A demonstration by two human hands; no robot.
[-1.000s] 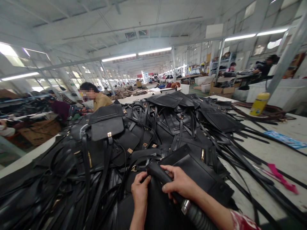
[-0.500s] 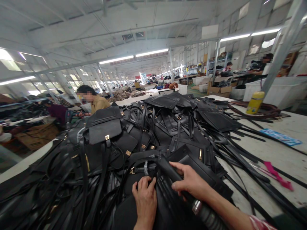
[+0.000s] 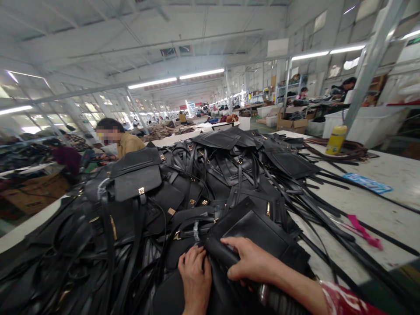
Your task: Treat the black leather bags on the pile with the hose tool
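Observation:
In my right hand [image 3: 247, 260] is a black hose nozzle [image 3: 219, 250], my fingers wrapped round it. Its ribbed black hose [image 3: 280, 299] leads off toward the bottom edge. The nozzle's tip lies at the top of a black bag [image 3: 219, 291]. My left hand [image 3: 196, 280] has its fingers curled and pressed together on that bag, close beside the tip; the fingertips are partly hidden. A flat black panel with a stitched border [image 3: 259, 229] lies just beyond my right hand. All around is a heap of black leather-look bags [image 3: 138, 181] with straps and gold-coloured clasps.
Long black straps trail over the pale table [image 3: 402, 175] on the right. There lie a pink strip [image 3: 364, 232], a blue-and-white sheet [image 3: 367, 183] and a yellow bottle [image 3: 336, 140]. Across the heap at the left sits a person in a tan top [image 3: 129, 145].
The nozzle has tipped lower and drawn slightly toward me, with my right hand lower. My left hand stays on the bag. The whole view has shifted a little.

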